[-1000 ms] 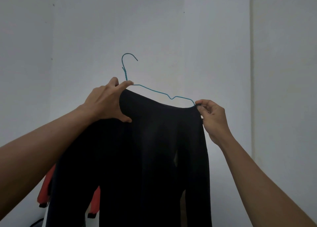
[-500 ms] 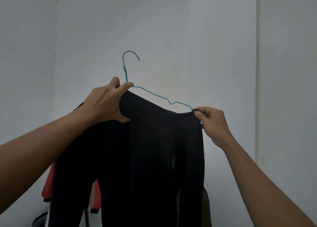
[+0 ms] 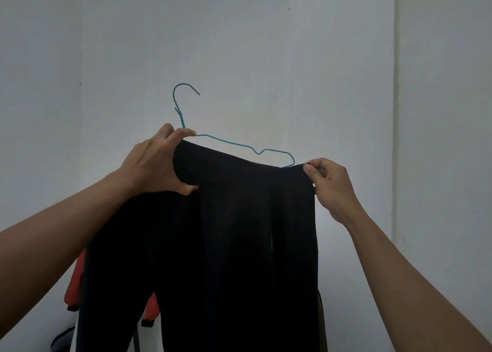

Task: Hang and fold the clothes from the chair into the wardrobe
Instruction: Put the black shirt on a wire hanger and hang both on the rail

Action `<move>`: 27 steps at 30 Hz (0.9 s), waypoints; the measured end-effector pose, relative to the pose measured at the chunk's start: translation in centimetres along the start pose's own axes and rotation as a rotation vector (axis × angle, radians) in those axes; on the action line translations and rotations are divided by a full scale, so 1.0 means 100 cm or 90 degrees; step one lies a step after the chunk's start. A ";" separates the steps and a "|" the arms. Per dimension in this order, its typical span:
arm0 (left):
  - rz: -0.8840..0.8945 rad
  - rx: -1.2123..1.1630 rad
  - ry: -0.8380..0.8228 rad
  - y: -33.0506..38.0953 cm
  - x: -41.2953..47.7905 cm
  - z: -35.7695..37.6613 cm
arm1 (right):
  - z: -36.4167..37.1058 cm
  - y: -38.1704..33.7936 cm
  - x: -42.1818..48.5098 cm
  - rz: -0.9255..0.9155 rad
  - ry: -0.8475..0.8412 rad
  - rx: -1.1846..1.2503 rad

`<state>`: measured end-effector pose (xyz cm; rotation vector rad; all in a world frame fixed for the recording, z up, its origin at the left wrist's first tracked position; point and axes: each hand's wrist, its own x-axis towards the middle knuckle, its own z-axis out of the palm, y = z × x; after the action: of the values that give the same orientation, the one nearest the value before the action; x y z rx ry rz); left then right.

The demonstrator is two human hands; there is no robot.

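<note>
A black garment point(image 3: 234, 245) hangs in front of me, draped over a thin blue wire hanger point(image 3: 234, 144) whose hook points up and right. My left hand point(image 3: 157, 165) grips the garment's top left part together with the hanger just below the hook. My right hand point(image 3: 328, 184) pinches the garment's top right edge at the hanger's right end. The hanger tilts down to the right. The garment's lower part runs out of view at the bottom.
Pale walls fill the background, with a corner at the left and a vertical edge point(image 3: 396, 112) at the right. A red garment with dark cuffs point(image 3: 73, 285) shows behind the black one at lower left, above a dark object point(image 3: 62, 339).
Both hands and the hanger stay in nearly the same grip. My right hand has dropped slightly, so the hanger's right end sits lower. More of the red garment shows at lower left.
</note>
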<state>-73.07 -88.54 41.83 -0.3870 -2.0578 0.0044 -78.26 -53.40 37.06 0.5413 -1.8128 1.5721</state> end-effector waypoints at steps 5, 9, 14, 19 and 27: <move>0.034 0.031 -0.025 -0.003 -0.002 -0.001 | 0.000 -0.004 -0.003 -0.008 0.013 0.026; 0.014 0.005 0.006 -0.004 -0.002 -0.002 | 0.000 -0.003 -0.002 0.012 0.013 0.027; 0.028 0.049 -0.018 -0.006 -0.006 -0.005 | -0.001 -0.006 -0.003 0.014 0.010 0.033; 0.055 0.062 -0.020 0.007 -0.006 -0.002 | 0.010 -0.024 -0.001 -0.053 0.007 0.030; 0.066 0.060 0.016 0.055 0.020 -0.004 | 0.050 -0.062 0.011 -0.222 -0.090 -0.302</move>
<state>-72.14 -82.84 42.81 -0.4323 -2.0022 0.1573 -75.83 -59.37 41.96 0.7041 -1.9812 0.8523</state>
